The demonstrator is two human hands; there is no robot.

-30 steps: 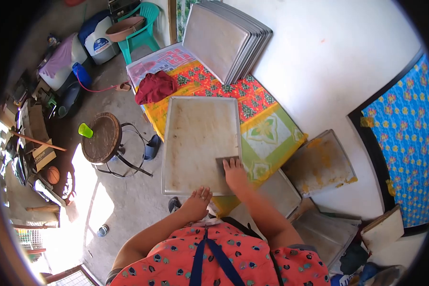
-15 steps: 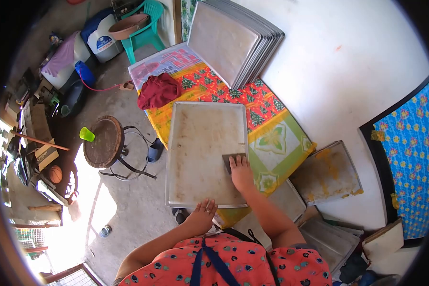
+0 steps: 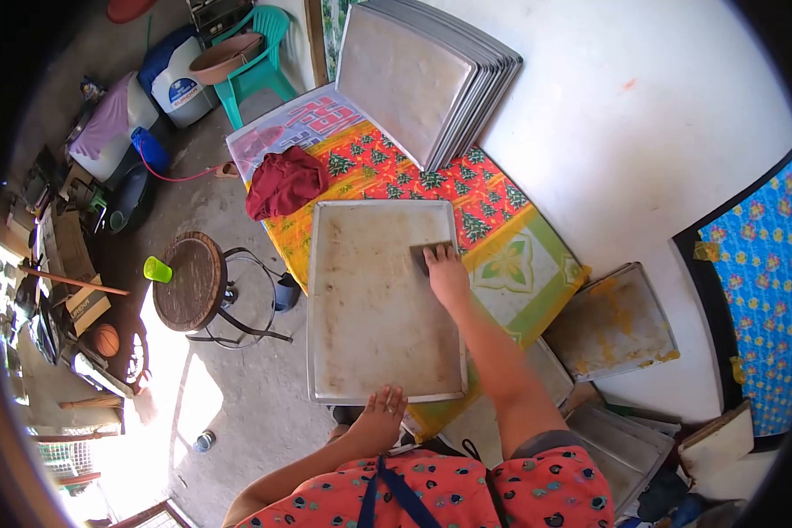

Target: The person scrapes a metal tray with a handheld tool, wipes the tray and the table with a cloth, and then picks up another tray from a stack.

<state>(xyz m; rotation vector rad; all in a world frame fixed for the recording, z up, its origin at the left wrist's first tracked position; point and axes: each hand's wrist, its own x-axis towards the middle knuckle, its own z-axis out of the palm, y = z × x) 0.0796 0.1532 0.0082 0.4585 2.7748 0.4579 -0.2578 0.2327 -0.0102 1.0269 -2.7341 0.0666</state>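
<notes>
Silvery metal, streaked with brown stains, marks the shallow tray (image 3: 378, 308) that I watch by head camera, set on the near part of a table (image 3: 541, 268) with patterned coverings. My right hand (image 3: 449, 277) lies over a dark, flat pad (image 3: 420, 260) at the tray's right side, toward the far end; its fingertips rest on the pad, but with the thumb hidden I cannot tell whether they clamp it. My left hand (image 3: 378, 427) touches the near rim, fingers extended and slightly apart, a ring on one. Beyond the tray, I see a maroon cloth (image 3: 286, 182) to the left and a tilted stack of trays (image 3: 405, 79) to the right. A lime-green cup (image 3: 157, 269) stands on a round stool (image 3: 189, 286) at left.
</notes>
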